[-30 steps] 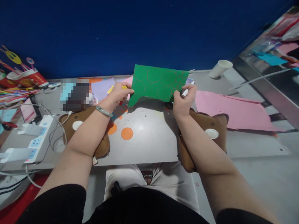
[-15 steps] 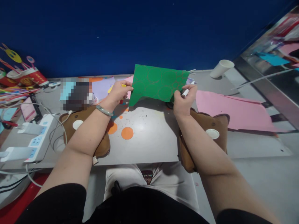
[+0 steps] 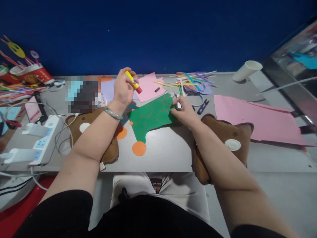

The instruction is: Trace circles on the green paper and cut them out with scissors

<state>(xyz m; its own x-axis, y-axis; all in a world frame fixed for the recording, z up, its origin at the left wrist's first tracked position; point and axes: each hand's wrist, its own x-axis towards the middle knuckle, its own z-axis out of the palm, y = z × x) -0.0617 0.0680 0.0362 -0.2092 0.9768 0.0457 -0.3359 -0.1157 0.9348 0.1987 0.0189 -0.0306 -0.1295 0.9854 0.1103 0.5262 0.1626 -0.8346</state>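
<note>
A yellow glue stick with a red end [image 3: 133,82] is in my left hand [image 3: 124,88], raised above the back of the table. My right hand [image 3: 182,110] holds a white marker with a dark tip [image 3: 178,103] and touches the right end of a green sheet [image 3: 155,114]. Circles are drawn on that sheet, and its lower left part reaches down to an orange paper circle [image 3: 139,148]. Another orange circle [image 3: 122,133] lies partly behind my left forearm. A small dark cap [image 3: 157,89] rests on pink paper [image 3: 148,86].
Colourful sticks [image 3: 195,81] and small snips [image 3: 203,106] lie behind my right hand. A white paper cup [image 3: 247,71] is at the back right, near a pink sheet [image 3: 257,120]. Brown cushions [image 3: 240,132] are under my forearms. A power strip [image 3: 47,138] sits left.
The green sheet has come down to the table, and my left hand has let go of it and risen with the glue stick. My right hand has moved slightly down and left with the sheet.
</note>
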